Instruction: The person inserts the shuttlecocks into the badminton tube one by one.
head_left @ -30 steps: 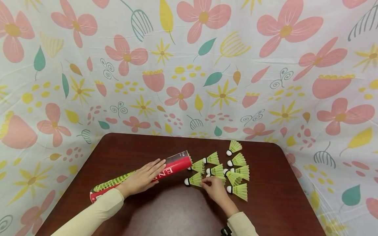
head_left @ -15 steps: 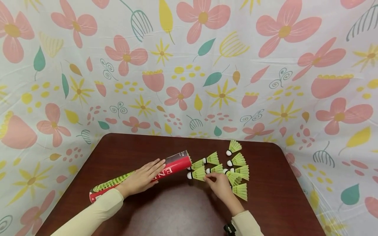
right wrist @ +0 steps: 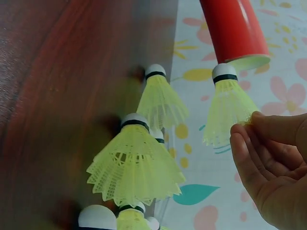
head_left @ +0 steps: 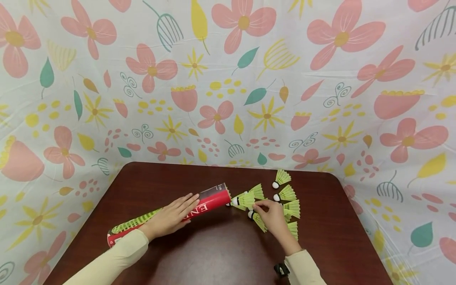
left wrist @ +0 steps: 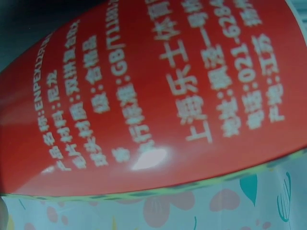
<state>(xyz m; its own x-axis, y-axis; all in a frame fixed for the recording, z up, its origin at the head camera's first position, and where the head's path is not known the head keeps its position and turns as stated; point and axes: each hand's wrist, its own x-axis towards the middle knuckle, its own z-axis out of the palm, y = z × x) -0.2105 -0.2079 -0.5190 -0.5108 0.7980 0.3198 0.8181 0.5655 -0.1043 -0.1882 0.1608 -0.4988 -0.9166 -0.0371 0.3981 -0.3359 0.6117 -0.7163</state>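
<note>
My left hand (head_left: 171,216) lies over a red shuttlecock tube (head_left: 215,200), gripping it with fingers across the top and thumb on the near side. Yellow netted skirts show along the tube's left part. Printed white lettering covers the tube (left wrist: 144,96) in the left wrist view. The thumb and forefinger of my right hand (head_left: 275,217) pinch a yellow shuttlecock (right wrist: 229,110) by its skirt edge. Its white cork points at the tube's open right end, overlapping the rim in the right wrist view. The remaining fingers of that hand are bent.
Several yellow shuttlecocks, among them a near one (head_left: 259,221) and a far one (head_left: 282,177), lie loose on the dark brown table (head_left: 199,261) around and beyond my right hand. A floral cloth (head_left: 221,99) hangs behind the table.
My right hand has moved away from me and slightly right, raising the pinched shuttlecock towards the tube's mouth. A shuttlecock formerly behind that hand now shows. My left hand and the tube stay put.
</note>
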